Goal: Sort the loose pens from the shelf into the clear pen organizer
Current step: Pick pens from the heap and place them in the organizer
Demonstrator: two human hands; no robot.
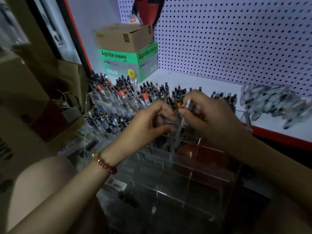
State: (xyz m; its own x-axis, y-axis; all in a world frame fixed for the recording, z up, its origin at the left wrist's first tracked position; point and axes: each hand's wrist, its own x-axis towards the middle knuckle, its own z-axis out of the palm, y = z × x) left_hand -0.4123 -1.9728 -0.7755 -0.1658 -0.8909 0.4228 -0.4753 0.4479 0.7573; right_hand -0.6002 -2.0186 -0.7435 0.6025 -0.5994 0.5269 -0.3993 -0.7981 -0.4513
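Pen (180,130) steep through right hand (214,119) grip, lower end seemingly inside organizer (168,168).

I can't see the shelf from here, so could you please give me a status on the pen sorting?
Right hand holds a clear pen over the organizer. Left hand curled beside it, grip unclear. Loose pens piled on shelf.

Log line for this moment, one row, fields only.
right hand: holds clear pen, lower end at organizer | left hand: beside pen, grip unclear | loose pens: piled on shelf
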